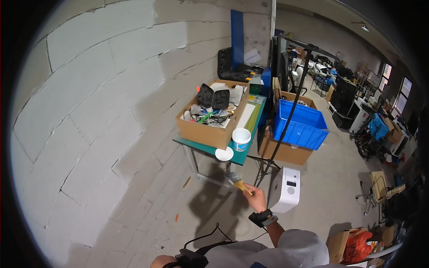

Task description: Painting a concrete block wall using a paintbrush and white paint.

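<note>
In my right hand (256, 199) is a paintbrush (240, 184), my fingers closed round its yellow handle. Its bristles look whitish and point up and left, in the air short of the green table (203, 148). On the table's near corner stands an open white bucket (241, 138) with a blue label. A round white lid (224, 154) lies beside it at the table edge. Only a small part of my left hand (163, 261) shows at the lower edge, beside a black strap; its fingers are hidden.
A block wall (103, 107), partly coated white, fills the left. A cardboard box (210, 134) of tools and cables sits on the table. To the right stand a black tripod (292, 111), a blue crate (301, 127) on cardboard boxes and a white appliance (286, 190).
</note>
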Demonstrator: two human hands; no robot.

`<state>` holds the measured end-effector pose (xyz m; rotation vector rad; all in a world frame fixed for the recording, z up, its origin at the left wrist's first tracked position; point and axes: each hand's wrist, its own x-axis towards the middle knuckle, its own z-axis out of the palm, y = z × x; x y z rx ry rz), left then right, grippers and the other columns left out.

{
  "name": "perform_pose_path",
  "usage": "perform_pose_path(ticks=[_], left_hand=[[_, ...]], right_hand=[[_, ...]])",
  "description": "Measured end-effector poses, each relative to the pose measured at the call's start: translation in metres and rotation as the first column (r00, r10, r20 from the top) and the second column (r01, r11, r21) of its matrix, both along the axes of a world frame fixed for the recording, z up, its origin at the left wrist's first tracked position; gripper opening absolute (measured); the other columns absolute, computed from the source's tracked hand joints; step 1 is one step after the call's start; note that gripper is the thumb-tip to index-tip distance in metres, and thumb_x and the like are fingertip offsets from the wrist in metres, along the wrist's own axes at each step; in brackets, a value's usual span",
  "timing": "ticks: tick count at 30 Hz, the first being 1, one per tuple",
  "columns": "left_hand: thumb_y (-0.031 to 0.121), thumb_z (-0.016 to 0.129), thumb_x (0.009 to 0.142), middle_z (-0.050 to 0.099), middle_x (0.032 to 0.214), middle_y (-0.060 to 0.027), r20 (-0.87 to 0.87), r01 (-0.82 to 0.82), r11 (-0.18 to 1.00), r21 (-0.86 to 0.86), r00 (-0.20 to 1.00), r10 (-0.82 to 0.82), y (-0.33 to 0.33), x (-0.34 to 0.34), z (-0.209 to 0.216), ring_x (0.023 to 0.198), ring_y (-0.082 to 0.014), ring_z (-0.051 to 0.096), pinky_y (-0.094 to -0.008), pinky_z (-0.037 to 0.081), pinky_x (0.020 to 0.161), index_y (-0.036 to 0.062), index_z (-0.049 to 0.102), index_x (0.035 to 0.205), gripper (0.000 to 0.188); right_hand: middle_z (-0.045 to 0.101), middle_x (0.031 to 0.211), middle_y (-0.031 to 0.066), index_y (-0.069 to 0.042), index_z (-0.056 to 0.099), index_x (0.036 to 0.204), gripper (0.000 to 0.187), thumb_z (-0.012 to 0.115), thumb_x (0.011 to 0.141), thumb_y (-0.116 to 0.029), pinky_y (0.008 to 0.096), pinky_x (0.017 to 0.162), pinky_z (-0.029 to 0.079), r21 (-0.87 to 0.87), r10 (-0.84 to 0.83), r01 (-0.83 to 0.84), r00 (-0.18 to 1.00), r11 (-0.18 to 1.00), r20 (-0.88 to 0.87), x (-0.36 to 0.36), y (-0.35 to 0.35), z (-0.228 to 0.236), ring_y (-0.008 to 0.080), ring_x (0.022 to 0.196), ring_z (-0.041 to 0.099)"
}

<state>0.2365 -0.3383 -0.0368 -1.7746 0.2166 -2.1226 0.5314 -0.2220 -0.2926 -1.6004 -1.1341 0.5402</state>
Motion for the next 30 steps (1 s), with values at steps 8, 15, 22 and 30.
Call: perform_pose_path(ticks=[8, 15, 22, 30], left_hand=[[-0.001, 0.06, 0.085, 0.051, 0.139, 0.0004, -0.047, -0.028, 1.0, 0.013, 0.999, 0.029, 0.015, -0.012, -0.011, 0.134, -0.0199, 0.043, -0.0465, 0.037, 0.102, 0.0127, 0.051, 0.136, 0.054], [0.0, 0.058, 0.089, 0.054, 0.13, 0.0001, 0.18, 0.149, 0.968, 0.204, 0.966, -0.187, 0.043, -0.003, 0.009, 0.124, -0.0208, 0.047, -0.0439, 0.04, 0.097, 0.0115, 0.054, 0.127, 0.04], [0.013, 0.055, 0.096, 0.062, 0.109, -0.0017, 0.055, -0.107, 0.985, -0.139, 0.992, 0.116, 0.043, -0.033, 0.002, 0.093, -0.0196, 0.058, -0.0407, 0.047, 0.083, 0.0109, 0.056, 0.106, 0.011], [0.01, 0.059, 0.076, 0.063, 0.075, -0.0102, -0.268, -0.344, 0.74, -0.578, 0.937, 0.227, 0.077, -0.063, -0.026, 0.072, -0.0229, 0.059, -0.0446, 0.041, 0.068, 0.0081, 0.056, 0.081, 0.006]], right_hand=[[0.066, 0.078, 0.0037, -0.006, 0.071, 0.12, 0.033, 0.072, 0.087, -0.011, 0.0255, 0.065, 0.051, -0.027, -0.046, 0.045, 0.998, 0.999, -0.043, 0.007, -0.013, 0.0, 0.0071, 0.069, 0.059], [0.066, 0.076, 0.0051, -0.005, 0.071, 0.12, 0.033, 0.071, 0.087, -0.012, 0.0261, 0.064, 0.051, -0.002, -0.023, 0.023, 0.999, 1.0, -0.026, -0.012, -0.001, -0.005, 0.0083, 0.068, 0.06], [0.071, 0.077, 0.0096, -0.006, 0.071, 0.119, 0.033, 0.071, 0.087, -0.013, 0.028, 0.065, 0.051, -0.033, 0.091, -0.091, 0.996, 0.995, -0.024, -0.054, 0.021, 0.007, 0.0099, 0.066, 0.061], [0.071, 0.08, 0.0136, -0.006, 0.071, 0.118, 0.033, 0.071, 0.087, -0.015, 0.0322, 0.07, 0.053, -0.02, 0.162, -0.162, 0.987, 0.987, 0.021, -0.071, 0.036, 0.003, 0.0231, 0.068, 0.068]])
